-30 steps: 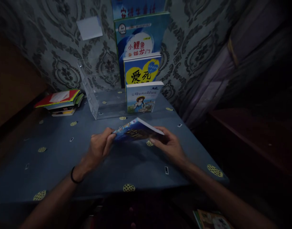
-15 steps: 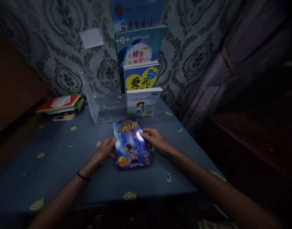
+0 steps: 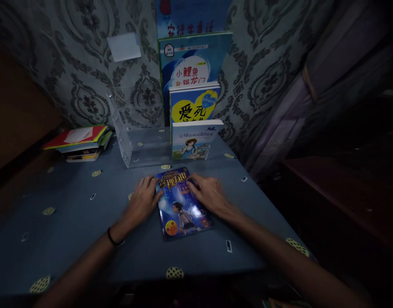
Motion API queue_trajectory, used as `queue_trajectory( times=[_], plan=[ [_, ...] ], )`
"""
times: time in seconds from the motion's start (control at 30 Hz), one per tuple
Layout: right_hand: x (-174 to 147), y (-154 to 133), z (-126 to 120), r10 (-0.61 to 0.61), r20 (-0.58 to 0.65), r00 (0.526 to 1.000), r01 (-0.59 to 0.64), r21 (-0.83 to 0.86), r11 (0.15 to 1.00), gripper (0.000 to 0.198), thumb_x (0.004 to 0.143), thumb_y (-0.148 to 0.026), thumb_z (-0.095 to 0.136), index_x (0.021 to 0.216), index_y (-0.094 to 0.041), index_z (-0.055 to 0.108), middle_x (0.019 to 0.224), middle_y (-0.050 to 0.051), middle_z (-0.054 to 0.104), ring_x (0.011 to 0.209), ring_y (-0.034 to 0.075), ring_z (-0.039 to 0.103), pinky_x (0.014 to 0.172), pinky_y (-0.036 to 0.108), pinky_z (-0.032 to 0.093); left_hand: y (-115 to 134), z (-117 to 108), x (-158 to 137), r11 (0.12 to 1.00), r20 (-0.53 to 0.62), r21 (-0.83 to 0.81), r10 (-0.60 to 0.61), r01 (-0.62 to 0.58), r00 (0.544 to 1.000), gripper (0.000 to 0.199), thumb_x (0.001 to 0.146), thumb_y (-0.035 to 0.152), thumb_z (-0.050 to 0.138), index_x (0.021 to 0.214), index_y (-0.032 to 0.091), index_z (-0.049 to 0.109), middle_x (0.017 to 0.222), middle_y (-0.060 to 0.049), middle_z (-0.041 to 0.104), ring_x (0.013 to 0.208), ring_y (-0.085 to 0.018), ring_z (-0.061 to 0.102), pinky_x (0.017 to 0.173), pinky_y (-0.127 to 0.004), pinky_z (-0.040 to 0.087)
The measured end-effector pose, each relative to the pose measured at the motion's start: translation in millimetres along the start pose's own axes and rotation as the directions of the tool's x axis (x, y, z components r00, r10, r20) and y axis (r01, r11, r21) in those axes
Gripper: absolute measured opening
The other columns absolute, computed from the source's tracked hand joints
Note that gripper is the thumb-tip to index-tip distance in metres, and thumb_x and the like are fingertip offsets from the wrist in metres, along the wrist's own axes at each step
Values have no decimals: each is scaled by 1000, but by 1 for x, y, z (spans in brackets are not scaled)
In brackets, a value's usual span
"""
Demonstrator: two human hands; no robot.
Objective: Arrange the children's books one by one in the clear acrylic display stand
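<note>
A blue paperback book point(image 3: 180, 209) with gold lettering and a cartoon figure on its cover lies on the tablecloth, tilted slightly, its top towards the stand. My left hand point(image 3: 141, 199) grips its left edge near the upper corner, thumb on the cover. On the opposite side, my right hand point(image 3: 211, 194) holds the upper right edge, also with the thumb on the cover; its other fingers are partly hidden. Just beyond the book is a clear plastic tiered stand point(image 3: 125, 147). A white-topped paperback point(image 3: 196, 141) fills its front tier at the right, with a blue and yellow book point(image 3: 183, 105) behind.
Taller blue picture books point(image 3: 196, 53) rise at the back of the stand against the patterned wall covering. A stack of books with a red cover point(image 3: 77, 139) lies at the left. A white card point(image 3: 124, 46) is at the stand's upper left. A purple curtain point(image 3: 282, 111) hangs right.
The blue paperback has come slightly nearer to me and now lies lower on the table. Both hands remain at its sides, with the left hand's fingers further forward along the edge.
</note>
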State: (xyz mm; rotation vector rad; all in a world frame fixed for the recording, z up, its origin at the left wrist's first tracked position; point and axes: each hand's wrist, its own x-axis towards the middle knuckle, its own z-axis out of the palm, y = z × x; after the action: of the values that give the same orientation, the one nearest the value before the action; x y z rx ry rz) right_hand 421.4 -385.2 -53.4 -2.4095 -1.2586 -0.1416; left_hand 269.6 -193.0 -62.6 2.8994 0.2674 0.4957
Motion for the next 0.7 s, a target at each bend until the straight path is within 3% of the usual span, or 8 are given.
queue_trajectory(
  times=[0.13,0.2,0.33,0.53,0.7],
  plan=[
    [9,-30,19,-329,49,943,317,166,934,38,101,-29,44,136,-19,56,132,13,66,123,25,61,102,44,52,-9,16,-4,999,-31,-17,37,-37,999,36,100,34,46,132,18,50,138,-15,56,124,-29,55,101,-48,49],
    [15,-41,29,-396,90,914,371,211,904,49,102,-34,44,148,-17,44,147,15,54,138,26,50,112,47,45,-13,21,-6,999,-34,-5,49,-49,998,37,99,31,46,134,19,49,141,-14,55,125,-29,56,102,-48,49],
    [23,-45,40,-393,164,905,361,197,912,64,100,-46,47,153,-12,36,156,18,43,147,29,36,119,50,37,-16,25,-7,997,-51,23,79,-78,996,38,99,30,46,136,20,50,140,-15,56,125,-29,56,100,-49,50],
    [26,-25,40,-366,127,922,342,175,923,64,100,-47,48,153,-13,36,153,19,46,147,29,37,120,53,34,-12,22,-6,996,-41,61,69,-66,997,40,101,37,43,134,17,52,140,-16,56,124,-30,55,100,-50,49],
    [25,9,37,-252,74,965,236,173,956,52,104,-40,38,152,-19,40,149,15,52,143,28,43,119,59,32,-11,21,-6,997,-56,50,63,-60,996,41,102,40,40,135,19,52,139,-14,57,125,-29,55,100,-48,49]
  ],
)
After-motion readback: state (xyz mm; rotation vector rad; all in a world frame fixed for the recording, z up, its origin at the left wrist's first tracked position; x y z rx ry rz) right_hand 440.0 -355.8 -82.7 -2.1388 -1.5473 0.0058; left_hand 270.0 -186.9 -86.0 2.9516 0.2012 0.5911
